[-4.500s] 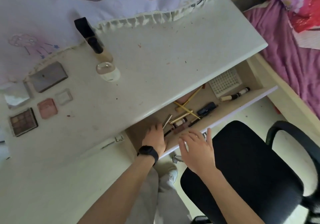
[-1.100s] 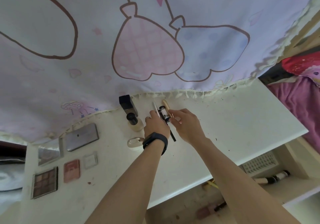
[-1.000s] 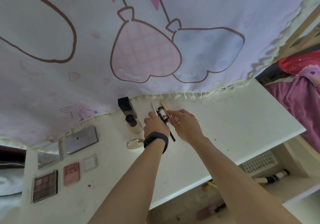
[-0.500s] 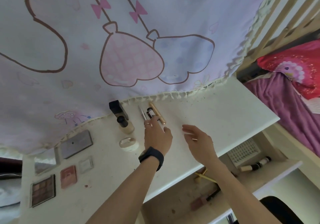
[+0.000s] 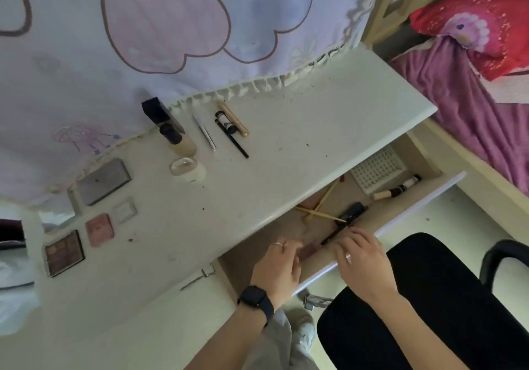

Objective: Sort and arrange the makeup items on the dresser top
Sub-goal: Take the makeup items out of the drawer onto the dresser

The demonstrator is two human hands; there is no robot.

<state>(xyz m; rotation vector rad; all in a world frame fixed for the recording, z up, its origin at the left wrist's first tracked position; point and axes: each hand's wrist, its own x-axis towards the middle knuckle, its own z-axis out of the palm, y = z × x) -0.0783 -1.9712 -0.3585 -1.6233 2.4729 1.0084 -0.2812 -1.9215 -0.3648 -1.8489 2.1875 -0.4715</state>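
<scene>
A square brown eyeshadow palette point(image 5: 64, 252) lies far left on the white dresser top point(image 5: 315, 140), and a row of slim pencils and tubes point(image 5: 226, 122) lies by the curtain. Over the open wooden drawer point(image 5: 415, 207), the left hand point(image 5: 277, 272) reaches in, its grip hidden. The right hand point(image 5: 363, 263) has fingertips at a thin black pencil point(image 5: 333, 234), but I can't tell if it holds it.

A pale cloth point(image 5: 171, 40) printed with pink and blue cartoon shapes hangs behind the white tabletop point(image 5: 315, 129). A black chair point(image 5: 429, 298) stands on the pale floor point(image 5: 458, 220). To the right, a wooden-framed bed point(image 5: 472, 106) carries purple bedding and a red pillow point(image 5: 472, 20).
</scene>
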